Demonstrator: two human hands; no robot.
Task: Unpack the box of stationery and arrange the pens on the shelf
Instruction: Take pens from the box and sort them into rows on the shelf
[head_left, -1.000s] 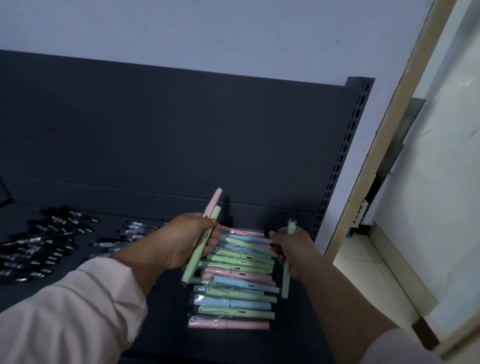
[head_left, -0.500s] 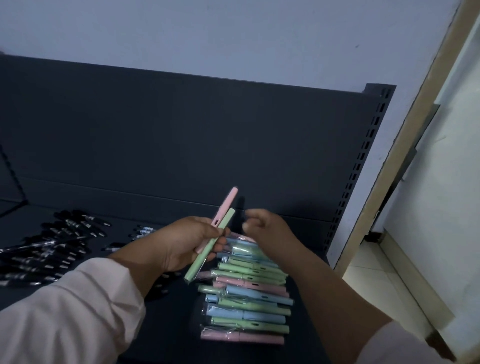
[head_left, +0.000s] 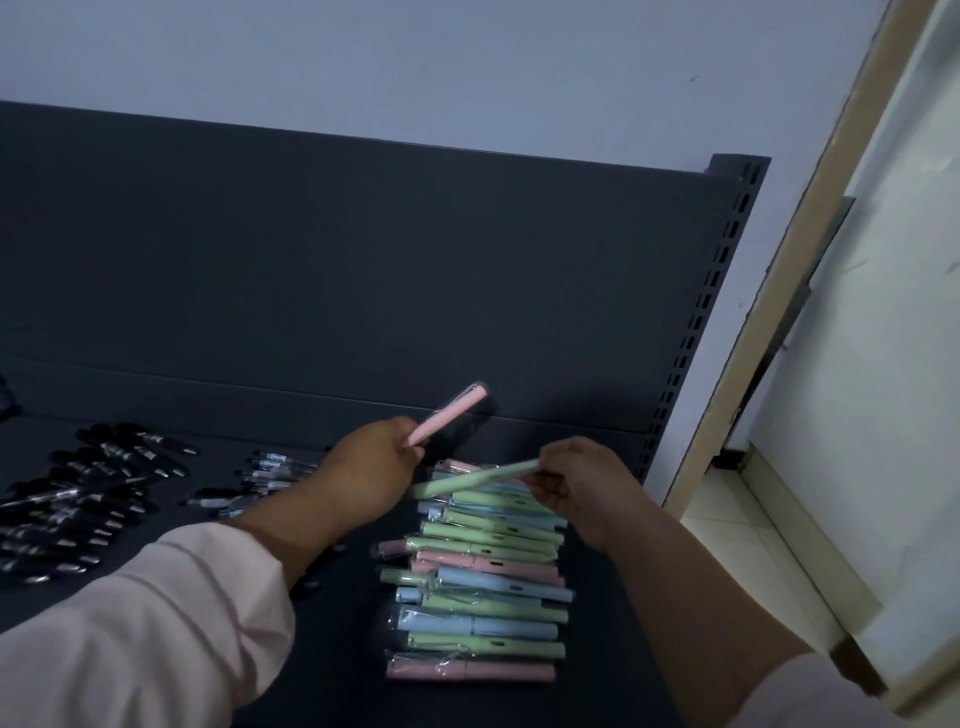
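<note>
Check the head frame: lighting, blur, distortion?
Head view: dim, bluish light; black pens barely separate from the dark shelf; pink pen in the left hand throws a soft shadow; green pen in the right hand slightly blurred; door frame leans, wide-angle.

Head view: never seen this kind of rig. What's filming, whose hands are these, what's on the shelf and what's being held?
There is no machine here. A person wears a wide-angle camera on the head, looking forward and down, so this single picture shows their own two arms. The left hand holds a pink pen, tilted up towards the back panel. The right hand pinches one end of a green pen, just above a stack of wrapped pastel pens in green, blue and pink. The stack lies on a dark shelf. Further left lie black pens and a few clear-barrelled pens.
</note>
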